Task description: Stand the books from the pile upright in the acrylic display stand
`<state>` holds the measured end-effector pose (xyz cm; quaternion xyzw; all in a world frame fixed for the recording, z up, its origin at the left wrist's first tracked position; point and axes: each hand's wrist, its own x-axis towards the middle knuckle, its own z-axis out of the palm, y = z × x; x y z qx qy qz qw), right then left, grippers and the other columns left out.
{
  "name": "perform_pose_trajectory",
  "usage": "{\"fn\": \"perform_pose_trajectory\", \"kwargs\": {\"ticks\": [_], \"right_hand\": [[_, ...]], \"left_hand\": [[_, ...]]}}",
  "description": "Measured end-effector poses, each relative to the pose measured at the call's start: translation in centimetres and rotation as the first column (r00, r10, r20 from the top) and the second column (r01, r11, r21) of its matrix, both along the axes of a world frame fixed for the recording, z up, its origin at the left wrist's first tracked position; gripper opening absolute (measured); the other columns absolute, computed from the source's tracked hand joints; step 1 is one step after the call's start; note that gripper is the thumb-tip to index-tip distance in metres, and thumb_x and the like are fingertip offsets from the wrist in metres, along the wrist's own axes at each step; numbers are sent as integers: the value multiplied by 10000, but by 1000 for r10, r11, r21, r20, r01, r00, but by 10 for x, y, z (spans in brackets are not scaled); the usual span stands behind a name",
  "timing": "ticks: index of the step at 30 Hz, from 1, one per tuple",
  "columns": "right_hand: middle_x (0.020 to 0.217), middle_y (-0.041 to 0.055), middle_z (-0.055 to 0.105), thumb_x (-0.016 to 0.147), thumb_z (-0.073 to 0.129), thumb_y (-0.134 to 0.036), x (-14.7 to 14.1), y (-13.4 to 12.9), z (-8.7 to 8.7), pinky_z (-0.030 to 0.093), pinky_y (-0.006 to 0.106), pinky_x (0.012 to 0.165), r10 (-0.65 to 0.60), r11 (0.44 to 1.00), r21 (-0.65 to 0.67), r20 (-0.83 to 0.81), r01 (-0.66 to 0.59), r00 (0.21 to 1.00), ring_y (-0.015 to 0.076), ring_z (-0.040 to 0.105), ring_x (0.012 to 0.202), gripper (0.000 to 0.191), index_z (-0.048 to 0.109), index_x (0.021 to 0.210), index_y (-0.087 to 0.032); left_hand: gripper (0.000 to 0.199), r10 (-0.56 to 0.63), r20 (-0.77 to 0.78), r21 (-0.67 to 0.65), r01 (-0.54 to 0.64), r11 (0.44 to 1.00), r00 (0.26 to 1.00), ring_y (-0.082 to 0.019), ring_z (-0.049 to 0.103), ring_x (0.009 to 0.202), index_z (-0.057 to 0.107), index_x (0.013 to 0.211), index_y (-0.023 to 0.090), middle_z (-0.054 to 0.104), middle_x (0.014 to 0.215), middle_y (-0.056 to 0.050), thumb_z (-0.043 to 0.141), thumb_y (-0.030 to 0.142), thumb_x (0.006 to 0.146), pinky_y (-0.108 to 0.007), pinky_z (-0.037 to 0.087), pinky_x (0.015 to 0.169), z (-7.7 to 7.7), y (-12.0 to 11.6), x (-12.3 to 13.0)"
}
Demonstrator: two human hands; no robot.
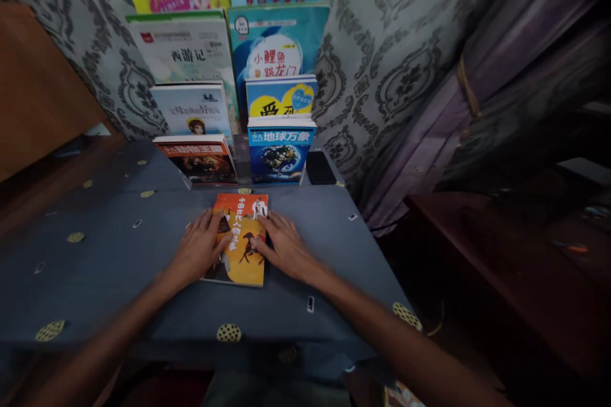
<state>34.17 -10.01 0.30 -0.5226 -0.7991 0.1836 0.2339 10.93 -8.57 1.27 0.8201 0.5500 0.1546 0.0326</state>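
An orange and yellow book (244, 267) lies flat on the blue-grey tablecloth (143, 280), its cover with a horse and white Chinese title facing up. At the book's left edge rests my left hand (201, 245), its fingers spread and the thumb on the cover. My right hand (286, 247) lies at the right edge, fingers apart, with its thumb on the cover too. Just beyond the book, a tiered stand (243, 159) holds several upright books, among them a blue one with a globe (279, 156) and one with a lion (203, 162).
A black phone (321, 168) lies right of the stand. Patterned fabric (382, 57) hangs behind it, with a purple curtain (429, 121) tied at the right. A dark red surface (506, 267) stands beyond the table's right edge. An orange-brown panel (42, 89) is at the left.
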Motion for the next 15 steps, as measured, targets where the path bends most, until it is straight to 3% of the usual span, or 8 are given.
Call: {"fn": "perform_pose_trajectory", "kwargs": {"ticks": [4,6,8,10,12,15], "right_hand": [[1538,223,417,957,512,-491,-14,-12,-9,277,582,1176,-36,999,11,41,36,998,380,290,1479,675,373,1510,-130],[1542,240,407,955,520,-476,-17,-14,-15,273,598,1179,-46,999,27,47,45,998,395,271,1487,682,370,1511,-110],[1545,256,397,952,527,-470,-18,-14,-18,272,605,1181,-53,998,32,55,52,997,405,264,1488,690,376,1508,-90],[1553,262,383,950,528,-477,-18,-13,-20,272,608,1184,-59,998,30,54,58,997,408,254,1492,704,376,1512,-83],[1561,259,371,950,521,-493,-18,-12,-21,274,620,1181,-62,998,26,44,61,997,408,249,1494,712,375,1518,-91],[1569,249,361,952,515,-496,-18,-12,-21,265,624,1185,-53,998,17,44,52,998,401,237,1499,714,370,1526,-96]], "left_hand": [[508,26,265,-129,9,992,964,-314,604,1175,491,1367,178,642,1264,-158,526,408,915,-496,464,1013,-1,15,-5],[493,80,500,-213,32,977,862,-287,628,1136,521,1326,192,669,1215,-135,571,400,882,-459,478,1004,0,20,-7],[485,199,721,-307,48,950,664,-255,660,1082,554,1263,192,687,1160,-113,645,386,828,-397,513,958,2,25,-9],[478,360,831,-411,33,911,424,-214,695,985,581,1194,191,705,1072,-80,728,323,759,-318,549,863,6,29,-10],[445,511,833,-526,18,850,210,-173,713,850,598,1125,190,719,968,-46,770,213,715,-256,561,746,11,31,-9],[317,670,743,-664,132,736,-3,-162,709,666,616,1015,162,737,823,-41,737,82,733,-248,568,617,17,32,-5]]}}
